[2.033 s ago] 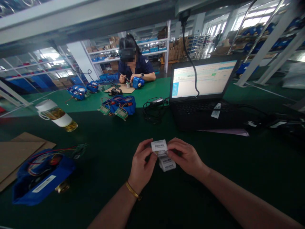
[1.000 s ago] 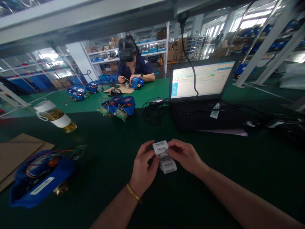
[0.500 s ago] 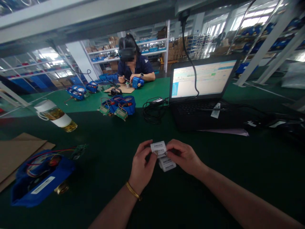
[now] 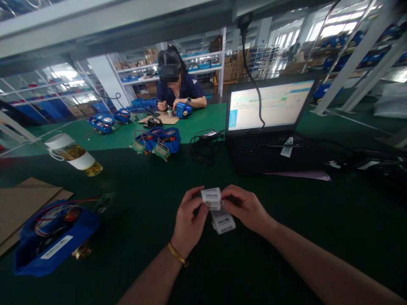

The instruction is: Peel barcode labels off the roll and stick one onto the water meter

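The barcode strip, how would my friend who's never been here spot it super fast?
Find the laptop, then look below it, a bit to the left, in the picture. There, the left hand and right hand hold the white barcode strip between them. Unlike the single label lying on the laptop, it carries several barcodes.

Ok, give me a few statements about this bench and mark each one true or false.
1. The left hand and right hand both hold the barcode labels. True.
2. The laptop screen is dark. False: the laptop screen is lit.
3. A gold bracelet is worn on the right. False: the gold bracelet is on the left arm.
4. A white sticker is on the blue housing at lower left. True.
5. A co-worker is across the bench. True.
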Action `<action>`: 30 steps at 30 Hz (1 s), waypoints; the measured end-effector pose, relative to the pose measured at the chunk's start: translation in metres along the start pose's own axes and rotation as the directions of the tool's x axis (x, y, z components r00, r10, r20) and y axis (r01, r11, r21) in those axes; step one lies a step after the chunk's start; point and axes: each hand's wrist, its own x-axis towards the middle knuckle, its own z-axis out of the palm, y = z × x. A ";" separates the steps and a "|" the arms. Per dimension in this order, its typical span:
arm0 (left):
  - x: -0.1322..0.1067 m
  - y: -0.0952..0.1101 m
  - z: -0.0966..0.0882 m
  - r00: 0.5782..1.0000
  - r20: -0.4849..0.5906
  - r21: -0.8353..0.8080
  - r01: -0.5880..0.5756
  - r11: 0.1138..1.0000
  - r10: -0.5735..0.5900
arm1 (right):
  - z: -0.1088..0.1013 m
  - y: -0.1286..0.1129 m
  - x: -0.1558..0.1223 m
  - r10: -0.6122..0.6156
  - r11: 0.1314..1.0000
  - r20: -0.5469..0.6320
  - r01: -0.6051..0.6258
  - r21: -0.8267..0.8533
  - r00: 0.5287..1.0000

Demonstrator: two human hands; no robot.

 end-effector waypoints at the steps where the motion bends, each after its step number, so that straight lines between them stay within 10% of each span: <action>1: 0.000 0.000 0.000 1.000 0.015 0.008 -0.020 1.000 0.020 | 0.000 0.001 0.000 0.051 0.997 -0.004 -0.051 0.053 0.999; 5: 0.000 0.002 0.002 0.998 0.048 0.019 -0.045 0.999 0.044 | 0.000 0.002 0.001 0.107 0.985 -0.022 -0.103 0.140 0.994; 10: 0.000 -0.003 0.001 0.999 -0.024 -0.037 0.034 0.999 -0.035 | -0.001 -0.008 0.000 -0.112 0.986 -0.002 0.111 -0.123 0.994; 17: -0.001 0.003 0.002 0.998 0.047 -0.017 -0.027 0.999 0.028 | 0.001 -0.002 0.000 0.158 0.970 0.011 -0.157 0.187 0.987; 24: 0.000 0.000 0.002 0.999 0.010 -0.061 0.046 0.997 -0.045 | 0.001 -0.005 -0.001 -0.053 0.996 -0.002 0.052 -0.076 0.999; 30: -0.002 0.001 0.002 0.998 0.060 -0.038 -0.011 0.999 0.014 | 0.001 0.004 -0.001 0.156 0.971 0.012 -0.155 0.184 0.988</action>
